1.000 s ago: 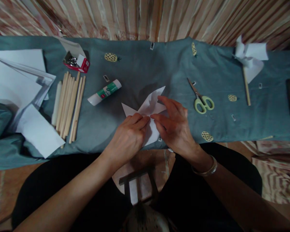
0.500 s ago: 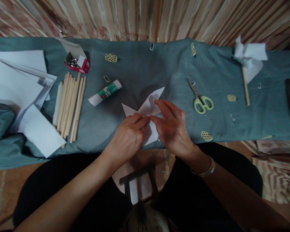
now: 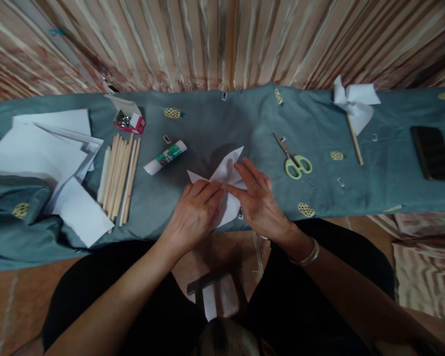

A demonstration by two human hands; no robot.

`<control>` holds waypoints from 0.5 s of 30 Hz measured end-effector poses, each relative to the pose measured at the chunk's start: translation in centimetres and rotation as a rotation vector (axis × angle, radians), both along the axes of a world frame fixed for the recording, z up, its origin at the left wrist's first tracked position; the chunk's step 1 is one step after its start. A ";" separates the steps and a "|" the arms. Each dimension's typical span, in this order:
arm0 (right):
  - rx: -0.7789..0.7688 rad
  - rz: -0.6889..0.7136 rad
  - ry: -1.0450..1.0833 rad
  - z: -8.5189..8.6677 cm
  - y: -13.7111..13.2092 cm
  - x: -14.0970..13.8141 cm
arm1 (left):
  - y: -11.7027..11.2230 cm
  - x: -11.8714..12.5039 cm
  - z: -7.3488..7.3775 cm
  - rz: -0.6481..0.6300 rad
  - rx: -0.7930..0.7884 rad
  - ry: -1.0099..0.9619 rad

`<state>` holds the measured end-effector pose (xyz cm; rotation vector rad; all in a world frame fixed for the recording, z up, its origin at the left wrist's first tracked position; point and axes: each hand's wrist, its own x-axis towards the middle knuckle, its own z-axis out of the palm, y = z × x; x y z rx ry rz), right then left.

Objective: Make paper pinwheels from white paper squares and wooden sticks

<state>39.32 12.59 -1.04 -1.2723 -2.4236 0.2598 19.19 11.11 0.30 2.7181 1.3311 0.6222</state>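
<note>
A white sheet of paper with pointed, folded-in flaps lies at the table's front edge, between both hands. My left hand is closed on its middle, the fingertips pressing the folds; they hide part of the centre. From the other side my right hand touches the paper, thumb at the centre and fingers against the curved upper right flap. A glue stick with a green label lies beyond my left hand. Scissors with light green handles rest to the right of my right hand.
Several wooden sticks lie left of the glue, below a small red box of metal pieces. White paper sheets cover the left end. A paper pinwheel on a stick and a dark phone lie at the right.
The camera view has shifted, bringing the whole phone into sight. Both hands stay on the paper in nearly the same grip, with only slight finger movement.
</note>
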 end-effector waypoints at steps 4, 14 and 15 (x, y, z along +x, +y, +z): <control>0.007 0.018 -0.015 -0.4 0.0 0.4 | 0.3 -1.0 0.6 0.051 0.006 -0.045; 0.122 0.046 -0.061 -0.4 -0.1 0.5 | -0.3 -3.7 1.9 0.094 -0.121 -0.203; 0.120 0.045 -0.065 -0.4 -0.1 0.5 | -0.5 -3.8 1.9 0.093 -0.126 -0.202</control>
